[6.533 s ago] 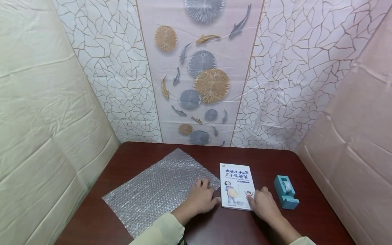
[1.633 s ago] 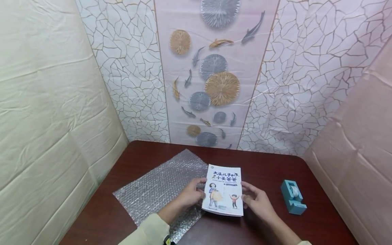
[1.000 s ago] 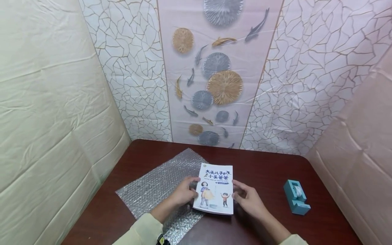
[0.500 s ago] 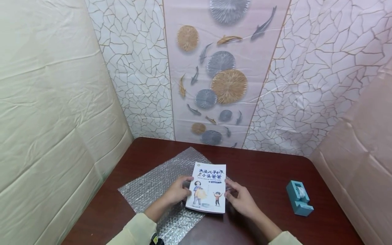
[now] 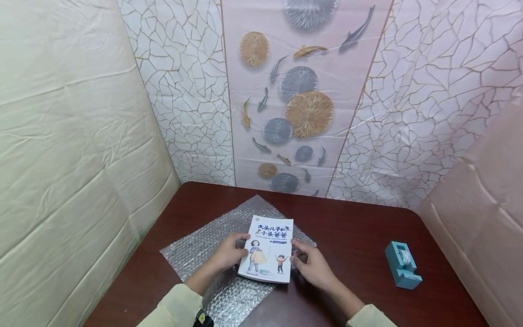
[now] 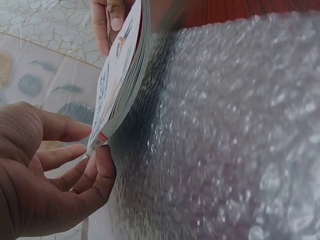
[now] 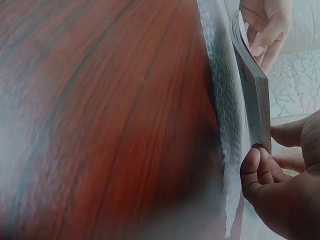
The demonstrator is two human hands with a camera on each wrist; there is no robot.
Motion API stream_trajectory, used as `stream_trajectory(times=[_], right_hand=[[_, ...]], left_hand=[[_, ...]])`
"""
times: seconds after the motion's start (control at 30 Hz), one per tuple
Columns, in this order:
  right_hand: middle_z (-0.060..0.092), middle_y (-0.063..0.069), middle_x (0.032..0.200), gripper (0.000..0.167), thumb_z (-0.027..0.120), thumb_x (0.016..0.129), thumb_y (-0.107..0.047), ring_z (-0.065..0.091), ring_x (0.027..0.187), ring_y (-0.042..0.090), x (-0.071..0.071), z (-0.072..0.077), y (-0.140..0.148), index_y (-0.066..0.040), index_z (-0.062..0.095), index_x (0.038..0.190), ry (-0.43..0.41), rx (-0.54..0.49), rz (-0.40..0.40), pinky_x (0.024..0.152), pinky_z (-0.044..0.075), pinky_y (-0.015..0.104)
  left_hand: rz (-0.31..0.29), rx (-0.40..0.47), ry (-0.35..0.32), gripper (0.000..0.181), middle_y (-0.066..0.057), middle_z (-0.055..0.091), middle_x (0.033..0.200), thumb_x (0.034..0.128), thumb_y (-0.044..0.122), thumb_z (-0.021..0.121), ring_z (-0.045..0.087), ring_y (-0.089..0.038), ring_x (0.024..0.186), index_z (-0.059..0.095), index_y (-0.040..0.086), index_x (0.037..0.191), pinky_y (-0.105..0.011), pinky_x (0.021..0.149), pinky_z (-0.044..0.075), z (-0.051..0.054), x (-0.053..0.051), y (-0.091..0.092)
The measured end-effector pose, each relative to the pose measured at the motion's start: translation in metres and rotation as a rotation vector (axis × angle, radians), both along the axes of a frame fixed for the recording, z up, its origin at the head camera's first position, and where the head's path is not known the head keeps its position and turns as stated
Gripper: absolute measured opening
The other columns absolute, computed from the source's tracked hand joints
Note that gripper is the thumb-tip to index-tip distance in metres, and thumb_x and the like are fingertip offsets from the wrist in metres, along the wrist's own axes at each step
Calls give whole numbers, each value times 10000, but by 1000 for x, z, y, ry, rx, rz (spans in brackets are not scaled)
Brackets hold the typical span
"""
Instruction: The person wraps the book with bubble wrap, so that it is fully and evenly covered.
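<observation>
A white paperback book (image 5: 269,250) with cartoon figures on its cover is held between both hands above a sheet of bubble wrap (image 5: 192,247). My left hand (image 5: 227,252) pinches the book's left edge, thumb on the cover side and fingertips beneath, as the left wrist view shows. At the opposite edge my right hand (image 5: 312,264) grips with its fingertips under the book (image 7: 255,95). In both wrist views a gap separates the book from the bubble wrap (image 6: 225,130), and its pages bow slightly.
A teal tape dispenser (image 5: 402,265) with a roll of clear tape stands on the dark red table (image 5: 347,227) to the right. Cream fabric walls rise on both sides, and a patterned cloth (image 5: 282,113) hangs behind the table.
The book, first lying right of the bubble wrap, is now lifted and carried left over it by both hands. The bubble wrap and tape dispenser appear to stay in place.
</observation>
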State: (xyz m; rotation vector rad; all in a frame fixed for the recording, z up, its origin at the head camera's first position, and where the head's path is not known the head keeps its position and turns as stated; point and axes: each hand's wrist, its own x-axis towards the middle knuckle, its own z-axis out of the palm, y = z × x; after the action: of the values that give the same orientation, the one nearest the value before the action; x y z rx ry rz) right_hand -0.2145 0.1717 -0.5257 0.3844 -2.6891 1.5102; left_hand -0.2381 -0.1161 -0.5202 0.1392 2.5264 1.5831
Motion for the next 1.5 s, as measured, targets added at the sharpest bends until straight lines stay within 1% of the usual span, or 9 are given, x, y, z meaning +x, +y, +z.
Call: stream_trajectory(times=[0.2, 0.4, 0.5, 0.8, 0.97, 1.1, 1.17, 1.37, 1.5], right_hand=[[787, 221, 1231, 489, 766, 969, 54, 767, 978, 262, -5, 1, -6, 107, 660, 1443, 30, -8, 15, 817, 631, 267], [800, 202, 1221, 487, 772, 957, 64, 766, 969, 235, -10, -1, -16, 88, 677, 1434, 52, 17, 2, 841, 633, 258], [802, 213, 1205, 489, 776, 945, 71, 764, 950, 246, -11, -3, -21, 102, 677, 1423, 82, 27, 20, 815, 635, 259], [807, 177, 1185, 488, 780, 956, 42, 756, 945, 218, -14, -9, -33, 57, 690, 1435, 102, 101, 32, 826, 626, 285], [806, 183, 1203, 469, 781, 967, 10, 749, 984, 244, -18, -7, -38, 32, 705, 1429, 144, 165, 40, 906, 626, 413], [766, 213, 1343, 471, 771, 986, -14, 757, 1072, 288, -20, -6, -44, 16, 696, 1450, 136, 191, 50, 1016, 607, 518], [742, 230, 1395, 470, 765, 994, -21, 763, 1111, 315, -19, -7, -47, 19, 690, 1456, 141, 208, 59, 1060, 595, 548], [730, 271, 1399, 442, 769, 985, -35, 718, 1237, 457, -20, -24, -51, 40, 710, 1417, 234, 195, 95, 1098, 549, 645], [733, 236, 1394, 453, 762, 1005, -130, 683, 1285, 480, -33, -59, -52, -10, 710, 1439, 298, 192, 127, 1104, 539, 651]], left_hand=[[36, -70, 56, 554, -282, 654, 1409, 880, -12, 741, 638, -190, 787, 687, -35, 1432, -329, 670, 564, 0, -7, -4], [63, -139, 106, 525, -292, 659, 1464, 881, 20, 769, 678, -395, 1267, 715, -26, 1401, -566, 1074, 576, 2, -8, -10], [84, -164, 91, 518, -287, 655, 1480, 895, 35, 770, 641, -425, 1353, 717, -11, 1409, -615, 1148, 522, 3, -8, -14], [127, -214, 74, 504, -272, 630, 1513, 901, 54, 788, 632, -430, 1362, 734, 23, 1401, -618, 1189, 487, 0, -11, -24], [128, -204, 73, 532, -274, 626, 1514, 918, 53, 779, 614, -437, 1398, 702, 3, 1442, -609, 1203, 479, 1, -15, -28], [134, -230, 83, 545, -256, 654, 1499, 924, 55, 785, 699, -390, 1209, 691, 2, 1459, -575, 1076, 560, 2, -17, -33], [147, -237, 74, 549, -236, 664, 1499, 929, 56, 786, 702, -380, 1225, 688, 13, 1468, -568, 1093, 556, 2, -17, -34], [162, -250, 39, 558, -228, 638, 1524, 939, 55, 773, 530, -441, 1521, 675, 22, 1486, -619, 1289, 390, -3, -13, -39], [163, -307, 40, 573, -234, 627, 1539, 930, 59, 782, 537, -453, 1515, 670, 31, 1491, -615, 1282, 403, -5, -9, -45]])
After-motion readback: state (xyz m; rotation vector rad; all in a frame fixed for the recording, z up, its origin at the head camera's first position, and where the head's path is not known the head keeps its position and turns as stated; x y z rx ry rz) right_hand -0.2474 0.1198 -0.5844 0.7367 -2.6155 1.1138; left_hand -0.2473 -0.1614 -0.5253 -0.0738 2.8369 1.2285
